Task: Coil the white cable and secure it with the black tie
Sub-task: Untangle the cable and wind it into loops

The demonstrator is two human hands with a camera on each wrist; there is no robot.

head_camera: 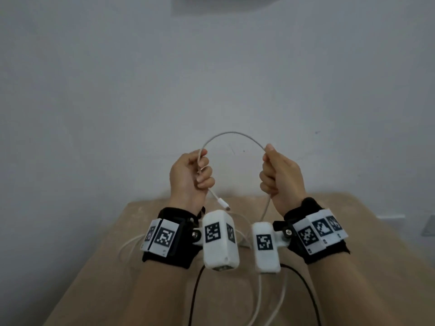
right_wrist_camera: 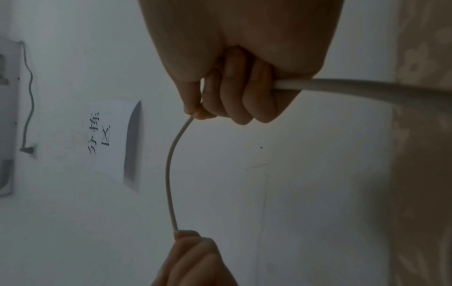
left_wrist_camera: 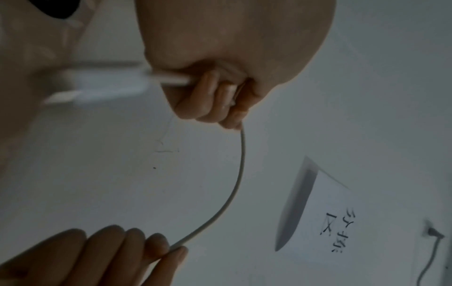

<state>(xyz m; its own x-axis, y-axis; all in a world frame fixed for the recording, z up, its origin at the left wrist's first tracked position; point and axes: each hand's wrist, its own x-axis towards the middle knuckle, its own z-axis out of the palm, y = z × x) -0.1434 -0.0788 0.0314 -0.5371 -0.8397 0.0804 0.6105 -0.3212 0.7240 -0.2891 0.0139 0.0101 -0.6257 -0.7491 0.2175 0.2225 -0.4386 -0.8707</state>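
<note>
The white cable (head_camera: 231,134) arches in the air between my two raised hands. My left hand (head_camera: 196,171) grips it near one end, fingers curled round it; the white plug (head_camera: 222,203) sticks out below that fist. My right hand (head_camera: 274,171) grips the cable farther along, and the rest hangs down toward the table. In the left wrist view the cable (left_wrist_camera: 238,178) runs from my left fist (left_wrist_camera: 215,100) to the right hand's fingertips (left_wrist_camera: 159,245). In the right wrist view the cable (right_wrist_camera: 170,174) curves from my right fist (right_wrist_camera: 232,92) down to the left hand (right_wrist_camera: 190,249). No black tie is in sight.
A tan table (head_camera: 367,267) lies below my hands, with loose white cable (head_camera: 131,243) and black wrist-camera leads (head_camera: 303,285) on it. A pale wall (head_camera: 211,78) stands close behind. A paper sign (right_wrist_camera: 107,139) hangs on the wall.
</note>
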